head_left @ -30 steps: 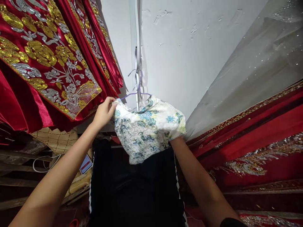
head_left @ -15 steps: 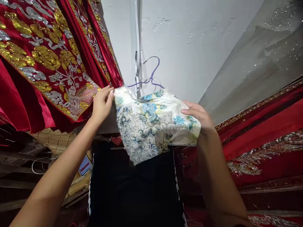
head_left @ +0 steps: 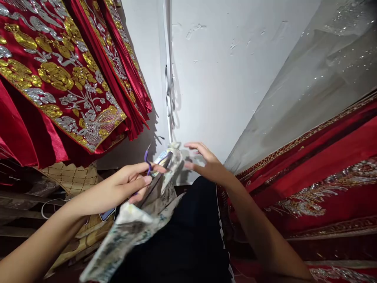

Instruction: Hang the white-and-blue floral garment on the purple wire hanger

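One floral top droops over a black-clothed lap, its purple hanger pinched near the neck by the left hand's curled fingers, apparently so the cloth hangs free. Beside its far end, the right hand curves half open, empty, perhaps ready to steady it; beyond stands a white wall.

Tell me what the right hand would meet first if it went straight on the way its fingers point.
The right hand would probably meet the floral garment, just beyond its fingertips; depth is unclear, so it might pass in front or behind.
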